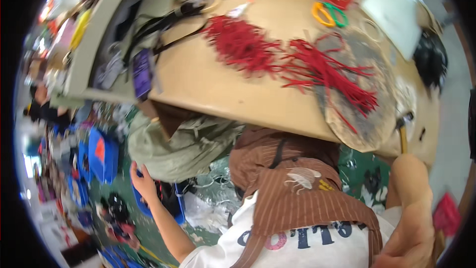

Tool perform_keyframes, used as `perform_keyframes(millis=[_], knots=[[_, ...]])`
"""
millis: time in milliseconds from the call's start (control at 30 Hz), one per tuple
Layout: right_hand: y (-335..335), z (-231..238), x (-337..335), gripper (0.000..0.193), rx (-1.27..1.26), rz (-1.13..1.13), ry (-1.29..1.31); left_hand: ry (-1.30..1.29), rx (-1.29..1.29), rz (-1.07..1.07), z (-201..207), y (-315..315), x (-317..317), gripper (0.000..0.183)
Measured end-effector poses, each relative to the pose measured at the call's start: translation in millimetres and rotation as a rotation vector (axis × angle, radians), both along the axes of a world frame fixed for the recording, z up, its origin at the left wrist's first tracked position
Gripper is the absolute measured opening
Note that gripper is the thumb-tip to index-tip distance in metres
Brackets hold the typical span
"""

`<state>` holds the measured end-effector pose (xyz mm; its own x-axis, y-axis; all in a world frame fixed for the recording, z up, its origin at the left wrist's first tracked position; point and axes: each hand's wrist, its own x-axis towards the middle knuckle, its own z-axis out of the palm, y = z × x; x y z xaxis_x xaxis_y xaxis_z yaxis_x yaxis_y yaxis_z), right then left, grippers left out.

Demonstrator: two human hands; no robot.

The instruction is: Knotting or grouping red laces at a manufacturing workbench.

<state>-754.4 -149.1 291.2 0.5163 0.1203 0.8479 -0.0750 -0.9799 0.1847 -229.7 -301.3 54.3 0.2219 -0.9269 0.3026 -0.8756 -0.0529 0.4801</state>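
Below table edge (277, 119), left hand (143, 183) spread open, reaching toward blue bag (148, 208) under olive cloth bag (173, 149). Right hand (411, 238): grip state cannot tell; hammer (402, 131) just above forearm. Advice: clear cloth aside, close fingers fully round bag before lifting.

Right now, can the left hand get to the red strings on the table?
Probably not without moving. The left hand is down below the table, by a green bag, and the red strings lie up on top.

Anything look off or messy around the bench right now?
Yes. Red cords sprawl loose across the wooden table. A hammer overhangs its front edge, and the left hand reaches under it into a cluttered heap of bags.
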Motion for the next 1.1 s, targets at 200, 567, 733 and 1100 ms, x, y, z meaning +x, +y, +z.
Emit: perform_keyframes(millis=[200, 567, 733, 1100], knots=[[43, -87, -46, 0.009, 0.975, -0.874, -0.320, 0.397, -0.145, -0.697, 47, -46, -295, 0.029], [-64, -209, -26, 0.023, 1.116, -1.299, -0.146, 0.697, 0.188, -0.969, 39, -17, -385, 0.019], [-64, -206, -33, 0.020, 1.031, -1.197, -0.158, 0.849, 0.401, -0.952, 69, -23, -359, 0.020], [-26, -135, -44, 0.013, 1.396, -0.737, -0.399, 1.117, 1.442, -1.158, 92, -18, -403, 0.020]])
